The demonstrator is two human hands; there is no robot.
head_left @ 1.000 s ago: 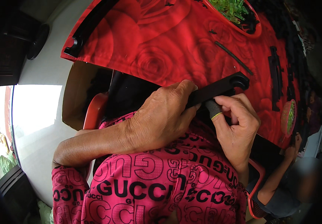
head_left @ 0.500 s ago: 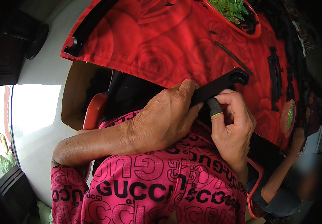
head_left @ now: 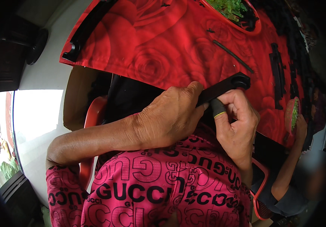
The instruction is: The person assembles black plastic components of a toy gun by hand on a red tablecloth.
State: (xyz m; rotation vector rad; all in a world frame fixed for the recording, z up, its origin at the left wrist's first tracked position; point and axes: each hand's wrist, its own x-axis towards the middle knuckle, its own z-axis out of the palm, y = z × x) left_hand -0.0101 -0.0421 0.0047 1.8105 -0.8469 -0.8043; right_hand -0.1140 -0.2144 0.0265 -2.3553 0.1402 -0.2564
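My left hand [head_left: 172, 115] is closed around the lower end of a long flat black bar [head_left: 223, 87], whose far end has a rounded notch. The bar slants up to the right over the near edge of the red table. Close against its underside, my right hand [head_left: 236, 126] has its fingers curled and pressed to the bar. A dark finger cover [head_left: 218, 108] with a yellow rim sits on its thumb. Whether the right fingers pinch some small piece is hidden.
A rose-patterned red cloth covers the table [head_left: 151, 64]. On it lie a thin dark stick [head_left: 233, 56], a similar black bar [head_left: 91, 28] at the left and black parts [head_left: 278, 75] at the right. A red basin [head_left: 259, 28] holds green pieces. A co-worker's hand [head_left: 300, 126] touches a small bowl [head_left: 289, 121].
The co-worker's hand at the right has moved up to the small bowl's side. My hands and the black bar stay nearly in place; the view has shifted slightly.
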